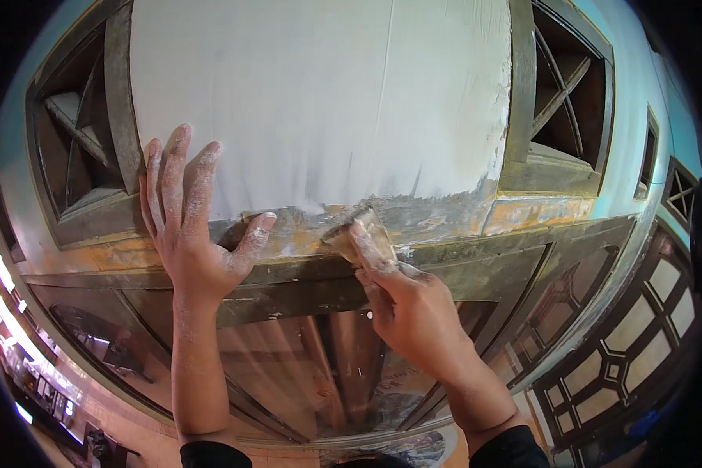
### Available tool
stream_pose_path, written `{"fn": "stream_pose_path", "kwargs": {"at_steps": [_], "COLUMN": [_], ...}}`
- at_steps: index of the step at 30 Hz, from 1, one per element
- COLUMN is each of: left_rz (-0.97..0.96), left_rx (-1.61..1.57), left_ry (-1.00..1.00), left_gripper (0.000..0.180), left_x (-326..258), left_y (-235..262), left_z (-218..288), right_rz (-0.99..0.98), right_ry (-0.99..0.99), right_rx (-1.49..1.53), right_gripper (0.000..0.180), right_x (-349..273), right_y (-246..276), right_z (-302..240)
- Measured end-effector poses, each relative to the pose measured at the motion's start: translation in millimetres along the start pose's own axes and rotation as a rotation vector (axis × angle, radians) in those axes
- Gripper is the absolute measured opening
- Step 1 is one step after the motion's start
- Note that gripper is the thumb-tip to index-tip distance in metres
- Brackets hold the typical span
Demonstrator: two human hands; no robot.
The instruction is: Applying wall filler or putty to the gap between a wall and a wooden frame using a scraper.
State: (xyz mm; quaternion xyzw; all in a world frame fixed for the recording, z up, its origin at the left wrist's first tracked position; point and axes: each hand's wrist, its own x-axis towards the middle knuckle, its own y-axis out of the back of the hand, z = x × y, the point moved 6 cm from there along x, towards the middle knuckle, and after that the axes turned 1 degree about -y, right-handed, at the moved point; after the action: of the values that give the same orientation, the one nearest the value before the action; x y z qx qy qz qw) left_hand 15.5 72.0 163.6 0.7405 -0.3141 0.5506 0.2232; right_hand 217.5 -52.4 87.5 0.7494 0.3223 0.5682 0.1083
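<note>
In my right hand [413,308] is a flat putty knife [341,239], the index finger pressed along its blade. The blade lies against the worn grey and orange strip [437,220] under a white plastered panel [320,93]. Dusted with white powder, my left hand [199,246] is spread out on the panel's lower left, fingers pointing up and thumb out to the right. It appears to hold nothing. Dark smears and rough plaster run along the panel's lower edge. Part of the knife is hidden behind my right fingers.
Wooden-framed openings with crossed slats flank the panel, one at the left [78,132] and one at the right [573,93]. A dark wooden rail [304,271] runs below the strip, above glass panes [265,359]. A latticed wooden door [624,335] stands lower right.
</note>
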Motion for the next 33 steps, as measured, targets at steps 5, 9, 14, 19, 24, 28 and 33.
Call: {"fn": "stream_pose_path", "kwargs": {"at_steps": [5,9,14,19,24,28,33], "left_rz": [-0.007,-0.016,-0.005,-0.002,-0.025,0.0,0.0], "left_rx": [0.002,-0.005,-0.007,-0.018,0.006,-0.026,-0.009], "left_ry": [0.003,0.005,-0.001,0.0,0.006,-0.003,-0.003], "left_gripper": [0.076,0.076,0.076,0.076,0.076,0.076,0.076], "left_x": [0,0,-1,0,-1,-1,-1], "left_y": [1,-1,0,0,1,-1,-1], "left_z": [0,0,-1,1,1,0,0], "right_rz": [-0.046,-0.043,-0.057,-0.047,-0.051,-0.133,-0.167], "right_ry": [-0.011,0.02,0.0,-0.003,-0.023,-0.048,-0.079], "right_rx": [-0.035,0.005,0.0,-0.002,-0.011,-0.027,-0.06], "right_gripper": [0.022,0.022,0.02,0.019,0.017,0.027,0.025], "right_x": [-2,0,-5,2,0,1,-3], "right_y": [-4,-5,-4,-5,-2,-6,-3], "right_z": [-1,-1,3,-2,-2,-1,4]}}
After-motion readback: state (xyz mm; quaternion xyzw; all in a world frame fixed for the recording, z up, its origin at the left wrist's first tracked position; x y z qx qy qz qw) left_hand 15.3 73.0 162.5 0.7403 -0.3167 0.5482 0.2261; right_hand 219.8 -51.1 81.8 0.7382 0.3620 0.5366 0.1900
